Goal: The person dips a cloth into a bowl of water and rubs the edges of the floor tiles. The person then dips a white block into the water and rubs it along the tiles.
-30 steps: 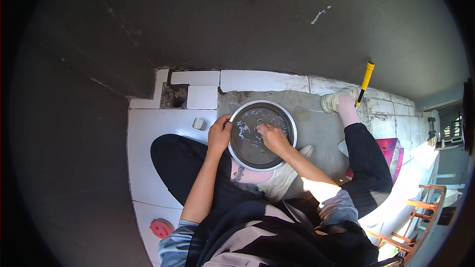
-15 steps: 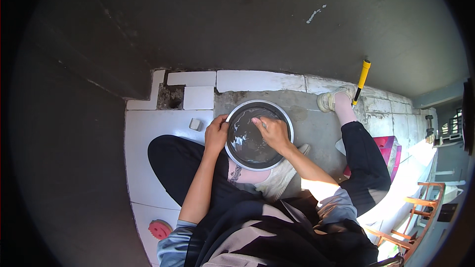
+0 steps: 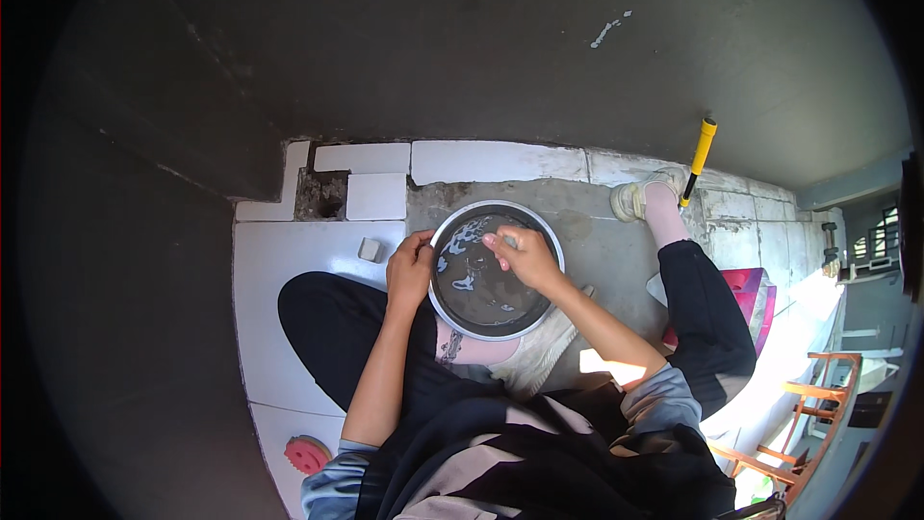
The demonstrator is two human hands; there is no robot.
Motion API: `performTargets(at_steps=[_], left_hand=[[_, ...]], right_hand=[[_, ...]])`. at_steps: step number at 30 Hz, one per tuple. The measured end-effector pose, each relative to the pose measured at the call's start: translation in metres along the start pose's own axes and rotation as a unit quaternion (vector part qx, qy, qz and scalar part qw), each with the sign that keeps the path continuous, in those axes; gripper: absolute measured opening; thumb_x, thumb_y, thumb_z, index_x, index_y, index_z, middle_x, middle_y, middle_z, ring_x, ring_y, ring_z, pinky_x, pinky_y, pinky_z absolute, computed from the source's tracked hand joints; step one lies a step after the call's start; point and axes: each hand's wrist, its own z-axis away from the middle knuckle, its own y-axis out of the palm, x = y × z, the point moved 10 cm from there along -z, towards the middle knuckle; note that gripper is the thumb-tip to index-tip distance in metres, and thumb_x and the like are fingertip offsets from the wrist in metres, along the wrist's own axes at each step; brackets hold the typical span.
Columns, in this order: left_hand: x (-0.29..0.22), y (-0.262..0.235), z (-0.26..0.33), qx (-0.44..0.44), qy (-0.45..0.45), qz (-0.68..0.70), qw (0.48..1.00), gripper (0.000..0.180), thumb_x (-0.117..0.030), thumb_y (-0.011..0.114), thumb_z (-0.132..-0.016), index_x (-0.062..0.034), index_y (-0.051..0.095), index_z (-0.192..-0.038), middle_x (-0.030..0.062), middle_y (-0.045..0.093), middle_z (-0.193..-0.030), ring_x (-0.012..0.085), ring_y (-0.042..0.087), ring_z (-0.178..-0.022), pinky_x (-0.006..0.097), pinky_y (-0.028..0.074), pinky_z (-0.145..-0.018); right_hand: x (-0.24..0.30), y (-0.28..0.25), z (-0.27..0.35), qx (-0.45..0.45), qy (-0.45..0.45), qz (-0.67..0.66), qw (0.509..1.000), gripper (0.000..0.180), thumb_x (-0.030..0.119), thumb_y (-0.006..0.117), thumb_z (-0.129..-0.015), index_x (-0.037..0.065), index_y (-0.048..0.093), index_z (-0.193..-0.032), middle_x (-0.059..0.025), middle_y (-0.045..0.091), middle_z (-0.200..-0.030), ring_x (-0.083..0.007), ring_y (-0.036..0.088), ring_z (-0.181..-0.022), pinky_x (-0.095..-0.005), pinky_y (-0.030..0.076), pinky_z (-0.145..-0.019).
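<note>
A round metal bowl (image 3: pixel 496 336) holds a grey, wet mixture (image 3: pixel 486 294) with shiny patches on its surface. It sits between my legs, above a shoe (image 3: pixel 539 361) and ankle. My left hand (image 3: pixel 411 270) is closed on the bowl's left rim, fingertips at the edge. Over the right half of the bowl, my right hand (image 3: pixel 525 258) is curled with thumb and fingers drawn together. Whatever may be inside its grasp is hidden.
A small grey-white block (image 3: pixel 370 249) lies on white tiles at left, near a broken hole (image 3: pixel 322 197). A pink sponge (image 3: pixel 308 455) is lower left. A yellow-handled tool (image 3: pixel 705 146) leans by the wall (image 3: pixel 462 58). At right are a pink bag (image 3: pixel 758 294) and a wooden frame (image 3: pixel 823 393).
My right hand has lifted slightly and its fingers have curled in over the mixture. Shiny patches on the surface have shifted. The left hand stays on the rim; the whole view shifted a little.
</note>
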Motion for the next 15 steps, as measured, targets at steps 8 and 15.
performTargets(at_steps=[8, 15], left_hand=[[-0.012, -0.003, -0.001, 0.001, -0.008, 0.045, 0.999, 0.029, -0.008, 0.051, -0.088, -0.0015, 0.066, -0.112, 0.0157, 0.070, -0.102, 0.0263, 0.068, -0.093, 0.034, 0.051, -0.083], [-0.018, -0.010, -0.001, -0.017, -0.013, 0.026, 0.999, 0.029, -0.004, 0.052, -0.087, 0.0002, 0.064, -0.113, 0.0158, 0.069, -0.104, 0.0249, 0.066, -0.093, 0.034, 0.051, -0.082]], right_hand=[[-0.003, -0.060, -0.097, -0.043, -0.006, -0.115, 0.992, 0.020, 0.023, 0.057, -0.091, 0.007, 0.065, -0.099, -0.0078, 0.060, -0.085, -0.0165, 0.063, -0.078, -0.0298, 0.049, -0.061], [-0.009, 0.013, -0.178, 0.079, 0.097, 0.011, 0.992, 0.027, 0.016, 0.069, -0.080, 0.011, 0.066, -0.106, -0.0166, 0.057, -0.101, -0.0201, 0.062, -0.091, -0.0334, 0.052, -0.071]])
